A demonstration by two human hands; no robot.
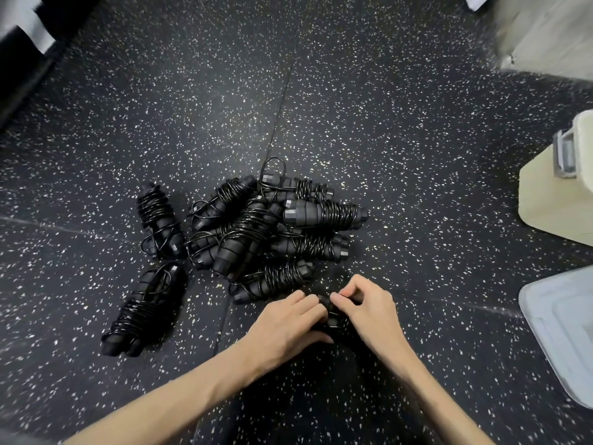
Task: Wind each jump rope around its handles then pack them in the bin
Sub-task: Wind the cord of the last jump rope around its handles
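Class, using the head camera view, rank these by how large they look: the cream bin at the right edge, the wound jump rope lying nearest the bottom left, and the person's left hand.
1. cream bin, largest, though cut off by the frame.
2. wound jump rope at bottom left.
3. left hand.
The rope and hand look close in size, and the hand sits nearer the camera, so that order is unsure.

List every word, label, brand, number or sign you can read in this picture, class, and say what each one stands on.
None can be read.
The wound jump ropes: plain black handles, no visible print.
The cream bin and the grey lid: no label showing.
The speckled floor: no markings.
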